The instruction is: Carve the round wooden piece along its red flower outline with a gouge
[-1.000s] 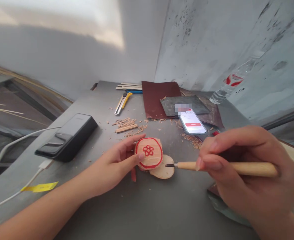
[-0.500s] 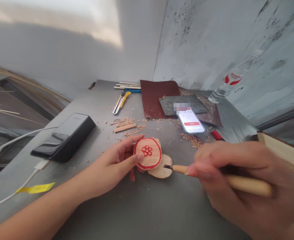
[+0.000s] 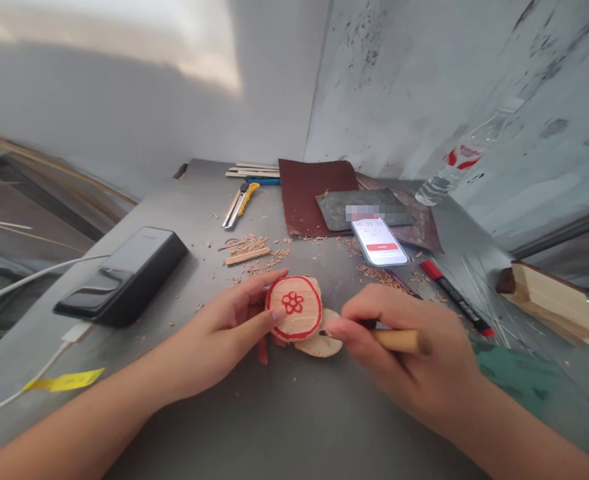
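Observation:
A round wooden disc [image 3: 301, 323] with a red ring and a red flower drawn on its face is gripped at its left edge by my left hand [image 3: 239, 327], thumb on top. Partly beneath it lies a second pale wood slice [image 3: 319, 345]. My right hand [image 3: 409, 353] is closed around a carving tool [image 3: 397, 340] with a wooden handle. The tool's dark tip is at the right edge of the disc, over the pale slice; whether it touches the wood I cannot tell.
Wood shavings [image 3: 254, 250], a yellow cutter [image 3: 241, 203], a lit phone [image 3: 379, 243] and brown sheets [image 3: 307, 193] lie beyond my hands. A black charger [image 3: 124, 277] stands left. Rightward are a marker [image 3: 457, 298], green sheet [image 3: 514, 377], wood block [image 3: 554, 300] and bottle [image 3: 454, 160].
My right hand has moved left and farther from the camera, bringing the tool to the disc's edge. The marker and green sheet have come into sight. My left hand keeps its hold.

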Tool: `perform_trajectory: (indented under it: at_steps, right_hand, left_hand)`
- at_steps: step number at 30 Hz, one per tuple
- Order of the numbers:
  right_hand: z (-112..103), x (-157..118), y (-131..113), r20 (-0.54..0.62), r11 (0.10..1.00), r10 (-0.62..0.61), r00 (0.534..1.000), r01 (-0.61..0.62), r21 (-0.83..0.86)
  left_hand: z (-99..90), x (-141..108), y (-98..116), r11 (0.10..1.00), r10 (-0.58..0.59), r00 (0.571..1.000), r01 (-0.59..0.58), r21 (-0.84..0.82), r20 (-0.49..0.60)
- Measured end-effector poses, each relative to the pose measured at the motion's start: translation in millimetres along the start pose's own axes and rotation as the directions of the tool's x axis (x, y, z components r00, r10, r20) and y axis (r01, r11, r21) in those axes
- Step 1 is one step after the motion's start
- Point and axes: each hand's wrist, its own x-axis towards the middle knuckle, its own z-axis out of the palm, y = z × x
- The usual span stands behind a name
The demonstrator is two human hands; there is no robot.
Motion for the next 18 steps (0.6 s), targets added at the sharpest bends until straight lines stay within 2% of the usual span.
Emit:
perform_trajectory:
  at_steps: [3,6,8,12,16,18]
  right_hand:
    - [-1,0,2,-0.028,0.998,0.056,0.998,-0.056,-0.015]
    - [-3,1,4,0.06,0.991,0.131,0.99,-0.133,0.024]
    - [-3,2,6,0.056,0.972,0.209,0.976,-0.214,0.099]
    - [-3,1,10,0.002,0.9,0.338,0.941,-0.324,0.29]
    - [-3,4,13,-0.06,0.849,0.377,0.924,-0.319,0.421]
    - [-4,12,10,-0.07,0.755,0.409,0.91,-0.295,0.586]
  left_hand:
    - [-0.4,-3,1,0.999,-0.039,0.999,0.039,-0.014,-0.003]
    - [-2.0,-7,1,0.995,-0.1,0.994,0.101,0.016,-0.034]
    - [-2.4,-10,2,0.993,-0.115,0.992,0.116,0.031,-0.055]
    - [1.0,-12,4,0.993,-0.043,0.997,0.049,0.104,-0.058]
    - [5.3,-11,3,0.943,0.034,0.997,-0.008,0.334,-0.071]
    - [5.7,-10,1,0.917,0.073,0.994,-0.035,0.397,-0.08]
